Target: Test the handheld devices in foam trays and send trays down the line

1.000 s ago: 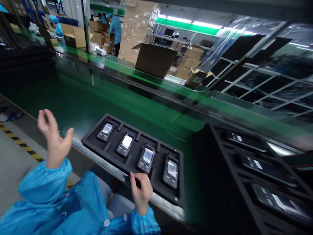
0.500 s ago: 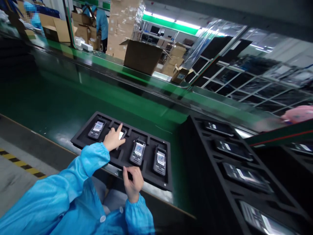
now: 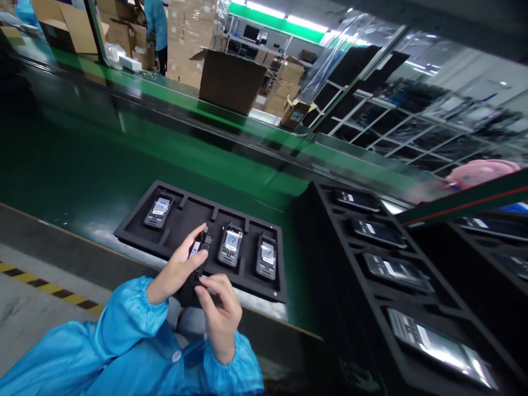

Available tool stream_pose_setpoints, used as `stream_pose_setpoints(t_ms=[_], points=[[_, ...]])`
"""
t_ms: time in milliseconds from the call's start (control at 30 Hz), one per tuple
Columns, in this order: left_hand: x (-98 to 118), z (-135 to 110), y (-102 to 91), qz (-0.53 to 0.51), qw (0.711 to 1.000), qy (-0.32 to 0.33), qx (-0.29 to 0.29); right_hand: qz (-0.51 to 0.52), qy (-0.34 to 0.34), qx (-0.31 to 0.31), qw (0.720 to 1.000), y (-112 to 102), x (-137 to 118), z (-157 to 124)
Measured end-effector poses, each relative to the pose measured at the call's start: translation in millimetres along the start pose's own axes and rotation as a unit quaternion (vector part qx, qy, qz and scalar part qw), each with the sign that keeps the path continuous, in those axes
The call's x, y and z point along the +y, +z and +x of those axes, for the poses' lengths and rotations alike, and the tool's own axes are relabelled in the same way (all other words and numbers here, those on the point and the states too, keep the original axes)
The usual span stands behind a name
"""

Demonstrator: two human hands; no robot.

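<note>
My left hand [image 3: 183, 268] grips a black handheld radio [image 3: 205, 245], turned on its side edge so that its screen faces left. It is lifted over the tray's second compartment from the left. My right hand [image 3: 221, 308] is closed in a pinch at the radio's lower end; what its fingertips hold, if anything, is hidden. Below them lies the black foam tray [image 3: 190, 212]. Three more radios rest face up in it: one in the left compartment [image 3: 159, 212], one right of my hands [image 3: 230, 246] and one at the right end [image 3: 266, 257].
Stacked black foam trays [image 3: 330, 286] with several face-up devices stand at the right. The green work surface [image 3: 82, 148] stretches away to the left. Behind it are a metal rail, cardboard boxes [image 3: 231, 82] and a person in blue [image 3: 155, 27]. A pink object [image 3: 482, 171] is at the far right.
My left hand has picked the second radio out of its compartment and tilted it sideways. My right hand has come to its lower end. The view has shifted slightly.
</note>
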State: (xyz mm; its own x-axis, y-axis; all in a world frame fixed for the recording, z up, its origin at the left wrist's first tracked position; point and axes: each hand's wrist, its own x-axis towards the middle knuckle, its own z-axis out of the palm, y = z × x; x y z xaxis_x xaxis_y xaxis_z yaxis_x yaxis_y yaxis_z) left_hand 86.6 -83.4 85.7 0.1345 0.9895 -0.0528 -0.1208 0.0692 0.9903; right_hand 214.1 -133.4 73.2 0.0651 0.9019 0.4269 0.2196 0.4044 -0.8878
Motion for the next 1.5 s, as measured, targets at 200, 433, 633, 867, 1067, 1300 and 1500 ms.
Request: stream_pose_setpoints(t_ms=[200,433,633,867,1067,1300,1500], points=[[-15.4,0.6,-0.3,-0.047,0.999,0.005,-0.021,-0.053,-0.037,0.028,0.997,4.1,-1.2,-5.6],[-20.6,1.4,-2.9,-0.03,0.998,0.021,0.055,-0.032,0.019,-0.039,0.999,1.7,9.1,-16.7],[-18.4,-5.2,1.5,-0.002,0.996,0.029,0.082,0.283,0.272,-0.125,0.911,13.6,13.9,-14.9],[-12.4,-8.4,-17.7,-0.116,0.989,-0.031,-0.09,0.298,0.298,-0.101,0.901,9.2,11.6,-13.5],[-13.9,-13.1,-27.3,-0.115,0.98,-0.021,-0.164,0.297,0.289,-0.123,0.902,9.9,7.3,-10.8],[-13.9,-12.1,-22.0,-0.125,0.981,-0.026,-0.147,0.28,0.296,-0.113,0.906,9.6,8.4,-12.5],[-12.1,-13.9,-17.9,-0.111,0.986,-0.025,-0.121,0.292,0.309,-0.075,0.902,9.8,13.9,-13.7]])
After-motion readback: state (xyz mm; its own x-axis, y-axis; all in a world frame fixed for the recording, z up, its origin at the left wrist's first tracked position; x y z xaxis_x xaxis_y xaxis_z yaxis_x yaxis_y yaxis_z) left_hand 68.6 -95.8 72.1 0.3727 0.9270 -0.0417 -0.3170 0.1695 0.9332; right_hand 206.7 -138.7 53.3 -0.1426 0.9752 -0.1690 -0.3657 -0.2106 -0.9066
